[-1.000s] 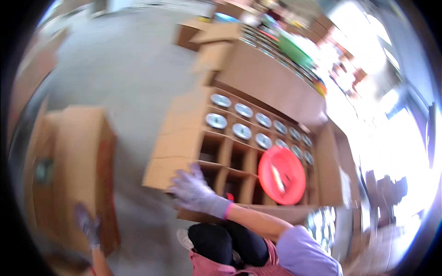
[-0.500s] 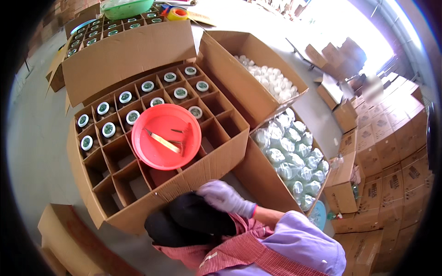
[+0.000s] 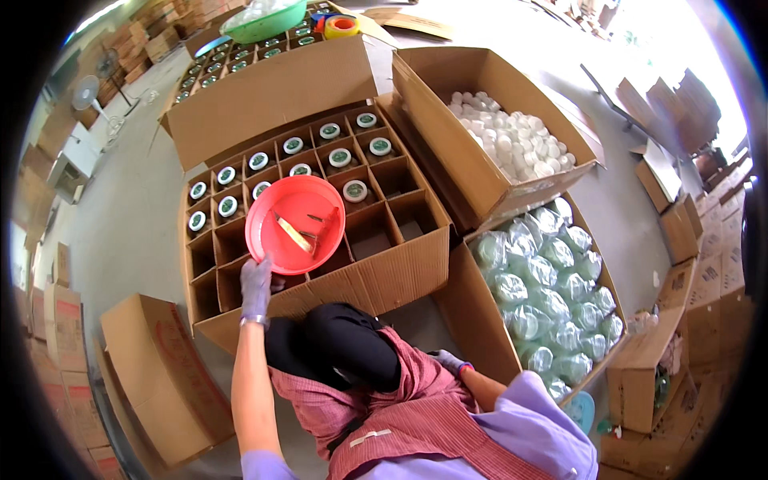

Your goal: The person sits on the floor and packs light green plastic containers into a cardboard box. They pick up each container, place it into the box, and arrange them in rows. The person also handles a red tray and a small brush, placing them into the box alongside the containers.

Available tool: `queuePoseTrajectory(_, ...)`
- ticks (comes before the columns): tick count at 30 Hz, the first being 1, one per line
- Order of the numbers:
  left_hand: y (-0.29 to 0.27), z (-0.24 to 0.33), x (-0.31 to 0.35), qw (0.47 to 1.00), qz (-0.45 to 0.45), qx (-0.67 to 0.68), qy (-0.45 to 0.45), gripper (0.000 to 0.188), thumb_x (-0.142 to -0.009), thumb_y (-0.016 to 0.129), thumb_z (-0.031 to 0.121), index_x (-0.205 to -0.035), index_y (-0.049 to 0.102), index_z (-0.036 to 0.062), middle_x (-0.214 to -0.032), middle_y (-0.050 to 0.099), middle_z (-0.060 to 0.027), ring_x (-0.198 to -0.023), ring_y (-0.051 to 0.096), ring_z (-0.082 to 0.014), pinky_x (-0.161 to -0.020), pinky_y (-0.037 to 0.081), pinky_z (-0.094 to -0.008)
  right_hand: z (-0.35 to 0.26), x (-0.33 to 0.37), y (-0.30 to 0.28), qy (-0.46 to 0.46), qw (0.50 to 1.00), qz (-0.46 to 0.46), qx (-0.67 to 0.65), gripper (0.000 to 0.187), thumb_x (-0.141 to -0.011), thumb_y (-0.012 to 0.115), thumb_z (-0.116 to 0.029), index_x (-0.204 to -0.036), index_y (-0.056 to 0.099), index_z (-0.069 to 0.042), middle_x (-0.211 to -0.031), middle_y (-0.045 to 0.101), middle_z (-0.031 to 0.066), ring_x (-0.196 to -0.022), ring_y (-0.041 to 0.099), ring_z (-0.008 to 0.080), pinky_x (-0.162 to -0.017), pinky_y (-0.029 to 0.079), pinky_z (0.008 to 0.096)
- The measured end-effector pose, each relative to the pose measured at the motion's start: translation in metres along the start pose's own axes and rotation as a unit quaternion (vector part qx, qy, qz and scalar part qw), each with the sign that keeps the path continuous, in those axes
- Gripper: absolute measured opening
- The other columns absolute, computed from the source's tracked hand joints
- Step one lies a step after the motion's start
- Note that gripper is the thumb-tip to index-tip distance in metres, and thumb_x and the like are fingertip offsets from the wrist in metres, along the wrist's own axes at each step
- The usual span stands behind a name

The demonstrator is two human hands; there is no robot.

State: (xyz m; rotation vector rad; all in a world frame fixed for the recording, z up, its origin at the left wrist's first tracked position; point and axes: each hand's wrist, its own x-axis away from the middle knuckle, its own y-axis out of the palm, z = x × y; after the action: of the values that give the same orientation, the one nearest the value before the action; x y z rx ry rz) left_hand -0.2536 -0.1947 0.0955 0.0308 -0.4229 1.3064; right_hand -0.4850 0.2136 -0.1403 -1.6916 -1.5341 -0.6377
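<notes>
My left hand (image 3: 256, 290), in a grey-white glove, is at the near left rim of a red plastic basin (image 3: 272, 204). Its fingers lie over the rim and the thumb is just outside, so it seems to grip the edge. The basin rests on a divided carton (image 3: 384, 276). Inside it lie a slim tool with a pale yellow handle (image 3: 296, 235) and a few small dark pieces (image 3: 310, 234). Several jars with white-rimmed, green-centred tops (image 3: 339, 157) stand in the carton's cells. My gloved right hand (image 3: 450, 362) is low beside my lap, its fingers mostly hidden.
To the right, an open carton holds white caps (image 3: 516, 144); a nearer one holds clear greenish plastic bottles (image 3: 552, 288). Behind are another jar carton, a green basin (image 3: 268, 26) and yellow tape (image 3: 342, 26). A cardboard box (image 3: 156, 368) lies at lower left.
My left hand has come into view and reached the red basin's rim. My right hand has drawn back from the carton's front edge to beside my lap. The view has shifted.
</notes>
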Motion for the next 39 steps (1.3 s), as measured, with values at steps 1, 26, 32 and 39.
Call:
queuePoseTrajectory(1,0.004,-0.007,-0.012,0.999,-0.005,0.026,0.024,0.023,-0.087,0.058,0.023,-0.095,0.059,0.0010,-0.072,0.062,-0.0062,-0.050,0.059,-0.0154,-0.041,0.050,-0.0272,0.005,0.000,-0.003,-0.022,1.000,0.014,0.010,0.044,-0.088,0.052,-0.038,-0.110,0.065,-0.003,-0.110,0.065,0.0187,-0.105,0.061,0.0304,-0.090,0.045,0.0374)
queuePoseTrajectory(26,0.001,-0.018,0.052,0.970,-0.087,0.224,-0.021,0.030,-0.092,0.048,0.022,-0.108,0.055,-0.0028,-0.086,0.066,-0.0153,-0.067,0.067,-0.0253,-0.056,0.059,-0.0366,0.057,0.018,0.017,0.092,0.975,0.055,-0.192,0.042,-0.087,0.057,-0.038,-0.110,0.066,-0.003,-0.103,0.068,0.0153,-0.095,0.062,0.0233,-0.084,0.048,0.0358)
queuePoseTrajectory(32,-0.001,-0.022,0.049,0.985,-0.086,0.148,-0.017,0.030,-0.092,0.047,0.024,-0.108,0.051,-0.0005,-0.079,0.065,-0.0157,-0.056,0.065,-0.0246,-0.050,0.058,-0.0350,0.059,0.025,0.016,0.091,0.980,0.048,-0.168,0.042,-0.087,0.056,-0.037,-0.110,0.065,-0.003,-0.103,0.068,0.0153,-0.095,0.062,0.0232,-0.084,0.048,0.0356)
queuePoseTrajectory(39,-0.007,-0.017,0.056,0.984,-0.109,0.141,-0.026,0.028,-0.093,0.046,0.024,-0.107,0.051,0.0001,-0.081,0.065,-0.0151,-0.056,0.065,-0.0248,-0.052,0.058,-0.0361,0.062,0.018,0.015,0.095,0.984,0.042,-0.144,0.041,-0.088,0.056,-0.036,-0.110,0.065,-0.003,-0.103,0.068,0.0152,-0.095,0.062,0.0230,-0.084,0.048,0.0354)
